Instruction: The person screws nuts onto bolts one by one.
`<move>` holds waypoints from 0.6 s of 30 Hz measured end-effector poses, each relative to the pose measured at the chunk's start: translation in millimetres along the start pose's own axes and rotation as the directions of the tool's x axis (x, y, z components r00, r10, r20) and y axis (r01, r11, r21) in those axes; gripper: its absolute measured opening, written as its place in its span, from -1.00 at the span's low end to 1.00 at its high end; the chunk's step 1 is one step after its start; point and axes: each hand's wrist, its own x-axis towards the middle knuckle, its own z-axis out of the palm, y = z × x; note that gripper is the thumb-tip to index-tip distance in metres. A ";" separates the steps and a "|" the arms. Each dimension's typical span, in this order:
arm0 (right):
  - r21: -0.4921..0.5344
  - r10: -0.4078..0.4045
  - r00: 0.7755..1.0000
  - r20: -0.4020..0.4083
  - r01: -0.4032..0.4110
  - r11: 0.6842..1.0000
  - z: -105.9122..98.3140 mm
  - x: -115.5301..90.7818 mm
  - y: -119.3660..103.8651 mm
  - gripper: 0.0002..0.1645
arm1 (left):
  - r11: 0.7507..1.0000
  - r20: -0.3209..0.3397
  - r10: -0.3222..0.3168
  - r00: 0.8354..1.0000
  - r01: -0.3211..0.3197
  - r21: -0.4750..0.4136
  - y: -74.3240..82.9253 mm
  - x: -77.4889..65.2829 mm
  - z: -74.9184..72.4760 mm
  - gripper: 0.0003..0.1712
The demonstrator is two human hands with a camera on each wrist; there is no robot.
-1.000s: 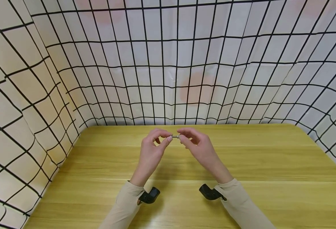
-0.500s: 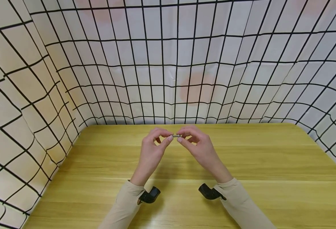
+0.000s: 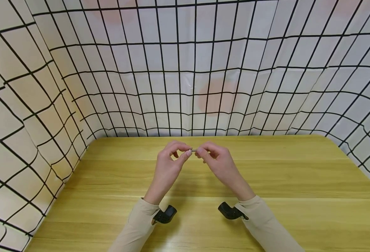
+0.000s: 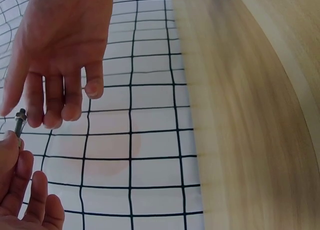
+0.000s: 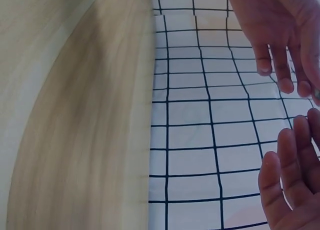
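Observation:
My left hand (image 3: 169, 164) pinches a small metal bolt (image 3: 194, 151) by one end, between thumb and forefinger, above the table. The thumb and forefinger of my right hand (image 3: 218, 162) are at its other end, where a small nut (image 4: 20, 116) sits around the shank. In the left wrist view the nut lies between the right thumb and forefinger, close to the forefinger. The other right fingers hang loosely bent. In the head view the right thumb covers the nut end. The right wrist view barely catches the bolt at its edge.
A yellowish wooden table (image 3: 109, 196) lies beneath both hands. White sheeting with a black grid (image 3: 172, 80) rises behind the table and at both sides. Each beige sleeve (image 3: 137, 220) has a black wrist device (image 3: 166, 214) at its cuff.
The right thumb and forefinger move back and forth at the nut end; the thumb now lies forward over it, hiding the nut. The left hand keeps its hold, nearly still.

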 end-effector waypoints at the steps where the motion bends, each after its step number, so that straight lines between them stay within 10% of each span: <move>1: 0.003 0.009 1.000 0.002 -0.009 1.000 -0.4 0.1 0.9 -0.77 | 1.000 -0.002 -0.002 1.000 0.002 -0.001 -0.1 0.0 0.1 -0.95; 18: -0.056 -0.120 0.993 0.013 0.121 0.991 -3.3 -1.9 -31.1 -0.81 | 1.000 -0.016 -0.006 1.000 0.006 0.014 -1.8 0.4 -0.8 -0.96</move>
